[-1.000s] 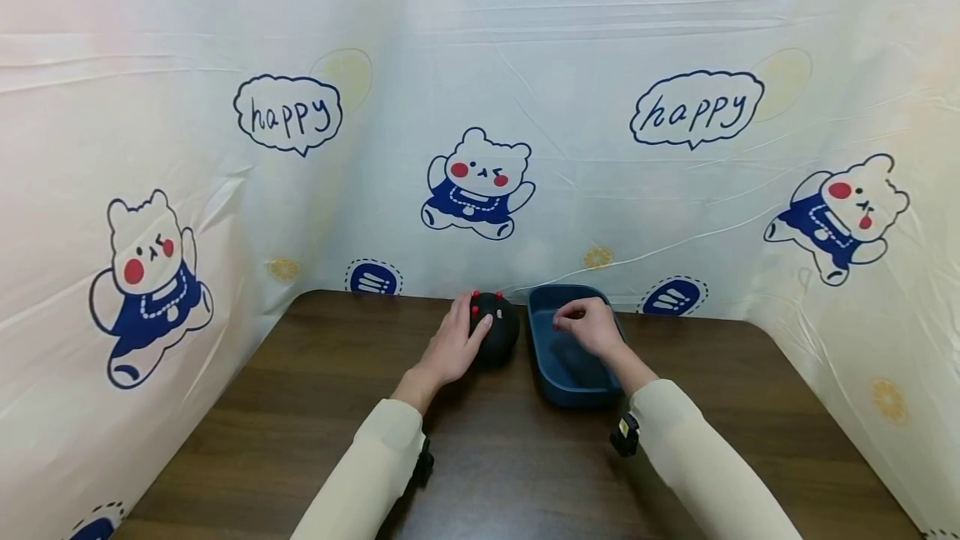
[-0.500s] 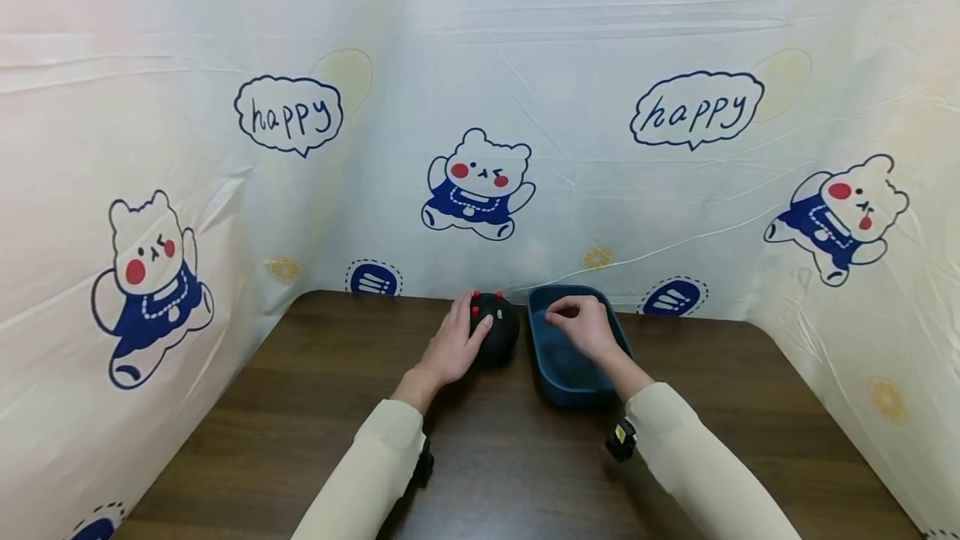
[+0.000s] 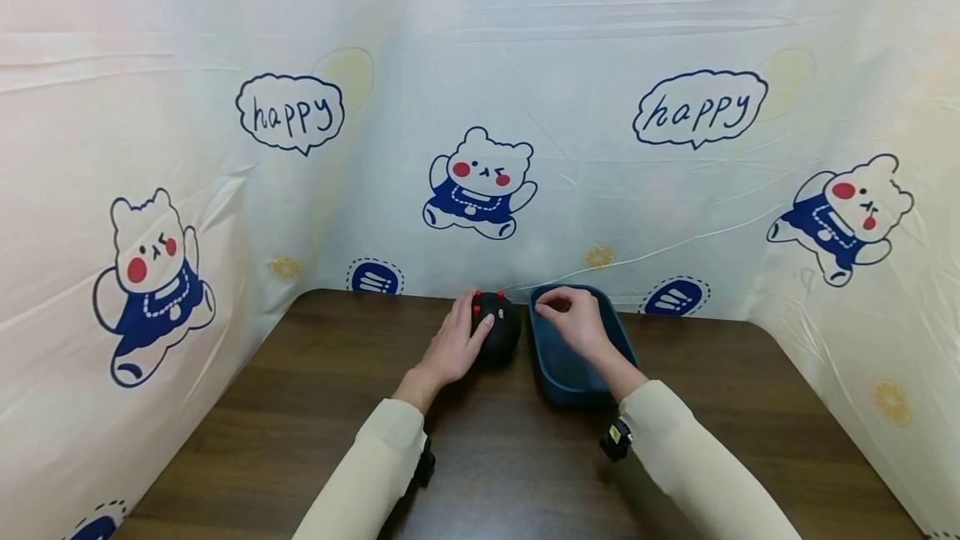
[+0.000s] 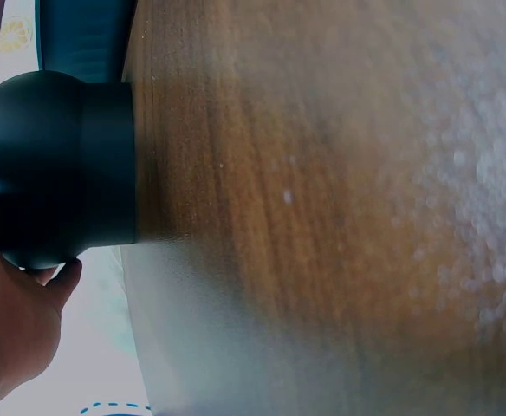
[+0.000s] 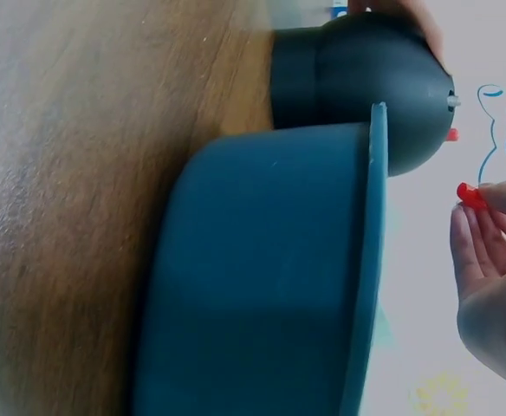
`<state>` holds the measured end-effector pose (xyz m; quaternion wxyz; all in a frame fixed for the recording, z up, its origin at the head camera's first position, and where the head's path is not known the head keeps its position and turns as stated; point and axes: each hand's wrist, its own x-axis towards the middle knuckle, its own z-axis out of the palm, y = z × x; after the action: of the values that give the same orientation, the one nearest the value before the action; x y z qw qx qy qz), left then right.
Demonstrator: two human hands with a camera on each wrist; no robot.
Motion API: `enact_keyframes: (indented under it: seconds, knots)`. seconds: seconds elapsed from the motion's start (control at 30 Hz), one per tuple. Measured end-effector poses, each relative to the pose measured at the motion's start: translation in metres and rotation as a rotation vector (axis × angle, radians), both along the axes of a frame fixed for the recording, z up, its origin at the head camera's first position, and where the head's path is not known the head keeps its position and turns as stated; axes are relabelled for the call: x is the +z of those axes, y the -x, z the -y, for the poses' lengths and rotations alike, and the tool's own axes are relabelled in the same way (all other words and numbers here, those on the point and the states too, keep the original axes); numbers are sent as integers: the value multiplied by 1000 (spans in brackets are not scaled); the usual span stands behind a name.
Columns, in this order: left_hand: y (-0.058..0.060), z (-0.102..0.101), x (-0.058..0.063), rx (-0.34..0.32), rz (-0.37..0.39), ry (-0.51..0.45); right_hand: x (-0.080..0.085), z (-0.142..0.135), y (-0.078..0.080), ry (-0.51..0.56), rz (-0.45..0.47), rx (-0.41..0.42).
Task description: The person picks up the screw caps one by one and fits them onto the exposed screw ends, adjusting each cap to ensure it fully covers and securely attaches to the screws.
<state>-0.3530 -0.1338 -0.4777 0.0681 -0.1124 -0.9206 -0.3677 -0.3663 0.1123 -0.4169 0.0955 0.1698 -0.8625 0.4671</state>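
On the table stands a black ball-shaped object (image 3: 506,340) on a short cylindrical base, with several small red pegs and a light-coloured one at its top. My left hand (image 3: 448,347) grips it from the left, fingers curved round its side, also seen in the left wrist view with the hand (image 4: 23,321) against the black body (image 4: 49,165). My right hand (image 3: 581,325) is above the blue plastic bin (image 3: 573,397), near its left rim. In the right wrist view it pinches a small red peg (image 5: 470,195) between thumb and fingers, apart from the black object.
The blue bin stands just right of the black object; its wall (image 5: 262,260) fills much of the right wrist view. A wooden table (image 3: 495,473) extends toward me. A printed white curtain (image 3: 480,65) hangs behind and at both sides.
My right hand has moved left across the bin, closer to the black object, with the red peg. The left hand and the black object have stayed in place.
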Motion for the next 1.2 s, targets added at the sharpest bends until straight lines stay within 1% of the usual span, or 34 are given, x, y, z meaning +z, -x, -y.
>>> enact_keyframes:
  seconds: [0.23, 0.4, 0.53, 0.7, 0.9, 1.2]
  knots:
    - [-1, -2, 2, 9, -12, 9, 4, 10, 0, 39, -58, 22]
    - [-1, -2, 3, 14, -13, 6, 6, 18, -2, 60, -90, 16]
    - [-1, -2, 3, 11, -22, -10, 8, 26, -3, 59, -129, 27]
    - [-2, -1, 3, 8, -24, -1, 9, 35, -3, 57, -162, 54]
    - [-2, -1, 2, 8, -32, 0, 9, 45, -4, 46, -159, 67]
    - [-2, -1, 2, 4, -35, -1, 5, 52, -4, 33, -143, 73]
